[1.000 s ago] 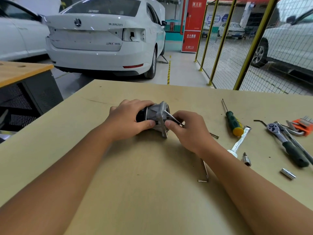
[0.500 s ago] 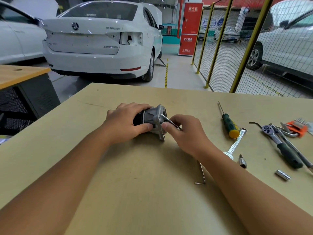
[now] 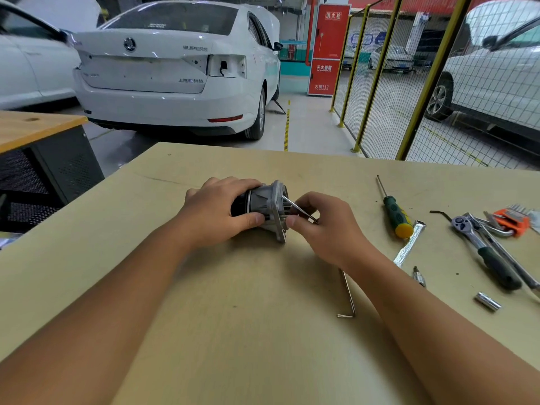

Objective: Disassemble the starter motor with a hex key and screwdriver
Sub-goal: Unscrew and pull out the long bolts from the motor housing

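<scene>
two hands on starter motor (image 3: pixel 264 206), right hand (image 3: pixel 324 226) seemingly pinching hex key (image 3: pixel 298 208)

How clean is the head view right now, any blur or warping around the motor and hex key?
Head view: starter motor, hex key and both hands sharp under even light; soft shadows beneath the arms; wide-angle bending at the fence; slight blur on the car at far left.
</scene>
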{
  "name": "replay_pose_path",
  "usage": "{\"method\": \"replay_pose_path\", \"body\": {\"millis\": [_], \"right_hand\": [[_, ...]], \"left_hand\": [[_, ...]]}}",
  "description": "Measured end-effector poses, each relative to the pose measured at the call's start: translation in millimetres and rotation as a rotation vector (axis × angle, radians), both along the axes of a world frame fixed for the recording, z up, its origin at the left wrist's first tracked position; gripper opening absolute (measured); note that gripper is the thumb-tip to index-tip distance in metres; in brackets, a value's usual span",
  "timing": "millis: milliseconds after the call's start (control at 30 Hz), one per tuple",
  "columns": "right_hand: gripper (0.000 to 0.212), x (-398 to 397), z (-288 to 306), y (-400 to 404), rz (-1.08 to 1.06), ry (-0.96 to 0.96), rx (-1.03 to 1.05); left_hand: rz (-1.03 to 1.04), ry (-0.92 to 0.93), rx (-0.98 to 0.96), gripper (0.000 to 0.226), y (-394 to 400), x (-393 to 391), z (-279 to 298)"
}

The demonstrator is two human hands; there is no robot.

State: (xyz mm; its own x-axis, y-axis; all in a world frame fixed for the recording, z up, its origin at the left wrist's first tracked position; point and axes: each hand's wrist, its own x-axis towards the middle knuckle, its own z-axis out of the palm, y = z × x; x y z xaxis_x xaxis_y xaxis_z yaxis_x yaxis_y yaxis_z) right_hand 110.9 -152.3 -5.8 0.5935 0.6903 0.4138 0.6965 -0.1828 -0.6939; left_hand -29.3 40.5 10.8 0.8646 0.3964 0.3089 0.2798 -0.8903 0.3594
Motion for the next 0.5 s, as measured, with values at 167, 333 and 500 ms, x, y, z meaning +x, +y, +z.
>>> {"method": "replay_pose_path", "body": {"millis": [167,333,500], "right_hand": [[0.016,-0.4,2.5,-0.2,0.034,0.097,0.054],[0.02,-2.3,2.7,0.3,-0.002,0.038,-0.066],[0.011,-1.3,2.4,-1.6,0.039,0.129,0.032]], "left_hand": [[-0.005,-0.004,-0.001,0.069,0.6,0.4,-0.8],[0.001,-0.004,0.01,0.07,1.0,0.6,-1.5],[-0.003,-0.007,0.014,0.069,1.5,0.7,-1.3]]}}
